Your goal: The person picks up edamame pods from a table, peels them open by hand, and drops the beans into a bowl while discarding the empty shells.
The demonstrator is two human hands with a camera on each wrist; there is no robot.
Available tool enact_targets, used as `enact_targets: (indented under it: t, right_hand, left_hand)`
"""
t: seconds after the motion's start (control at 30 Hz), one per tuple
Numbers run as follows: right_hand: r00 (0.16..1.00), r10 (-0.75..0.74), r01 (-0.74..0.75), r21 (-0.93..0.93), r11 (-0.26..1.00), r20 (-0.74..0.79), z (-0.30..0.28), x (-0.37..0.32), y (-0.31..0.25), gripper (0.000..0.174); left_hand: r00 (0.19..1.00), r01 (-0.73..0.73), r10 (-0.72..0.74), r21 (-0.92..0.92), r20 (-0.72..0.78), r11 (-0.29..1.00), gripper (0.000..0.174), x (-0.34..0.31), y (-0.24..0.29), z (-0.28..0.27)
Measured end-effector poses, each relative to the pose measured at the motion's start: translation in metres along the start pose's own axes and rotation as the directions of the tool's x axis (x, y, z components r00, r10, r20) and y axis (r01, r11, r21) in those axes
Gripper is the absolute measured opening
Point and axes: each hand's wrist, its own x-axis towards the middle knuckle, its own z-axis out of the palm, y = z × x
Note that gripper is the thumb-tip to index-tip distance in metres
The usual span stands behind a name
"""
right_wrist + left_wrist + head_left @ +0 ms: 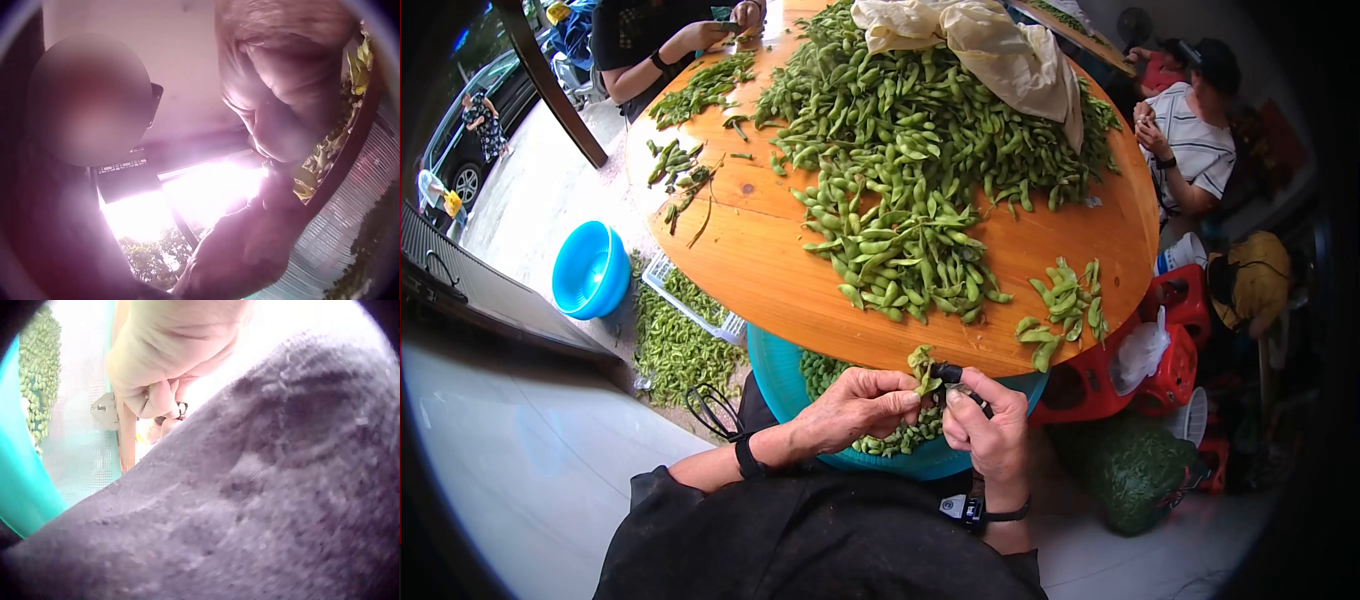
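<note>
In the head view the left hand (855, 408) pinches a green pod (922, 372) between thumb and fingertips near the table's front edge. Beside it the right hand (992, 430) grips a small black-handled tool (946, 373), its end against the pod. Below both hands is a turquoise basin (775, 372) holding shelled green beans (890, 440). The left wrist view has the left hand (175, 350) with fingers curled, the pod hidden. The right wrist view shows the right hand (287, 81) close to the left hand (244, 250).
A large heap of pods (900, 200) lies on the wooden table (750, 240), with a small pile (1065, 305) at its right edge. A blue basin (590, 270) and pods (680, 345) are on the floor at left; red stools (1090, 385) stand at right. Other people sit around.
</note>
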Motion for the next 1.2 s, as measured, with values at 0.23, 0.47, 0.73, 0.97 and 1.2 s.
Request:
enact_targets:
  t: [0.23, 0.47, 0.73, 0.97, 1.2]
  right_hand:
    - [0.997, 0.045, -0.041, -0.058, 0.997, 0.070, 0.000, -0.003, -0.001, 0.023]
    - [0.999, 0.003, 0.002, -0.111, 0.994, 0.050, 0.003, -0.004, -0.001, 0.021]
    - [0.993, -0.039, 0.062, -0.222, 0.973, 0.108, -0.001, 0.002, 0.003, 0.018]
    - [0.987, 0.111, -0.115, 0.028, 0.993, 0.120, -0.002, 0.003, 0.005, 0.015]
    - [0.999, 0.028, -0.023, -0.309, 0.951, 0.015, 0.010, -0.002, 0.003, 0.012]
  left_hand:
    - [0.995, -0.074, 0.080, 0.110, -0.059, 0.991, 0.021, 0.002, -0.003, -0.001]
    - [0.992, -0.060, 0.075, 0.137, -0.106, 0.989, 0.015, 0.001, -0.003, 0.000]
    - [0.999, 0.009, -0.014, -0.124, -0.039, 0.992, 0.012, 0.001, -0.007, -0.003]
    - [0.998, 0.050, -0.048, -0.075, 0.034, 0.996, 0.014, -0.002, -0.002, -0.004]
    - [0.942, -0.207, 0.333, 0.708, -0.042, 0.675, 0.027, -0.008, -0.002, 0.003]
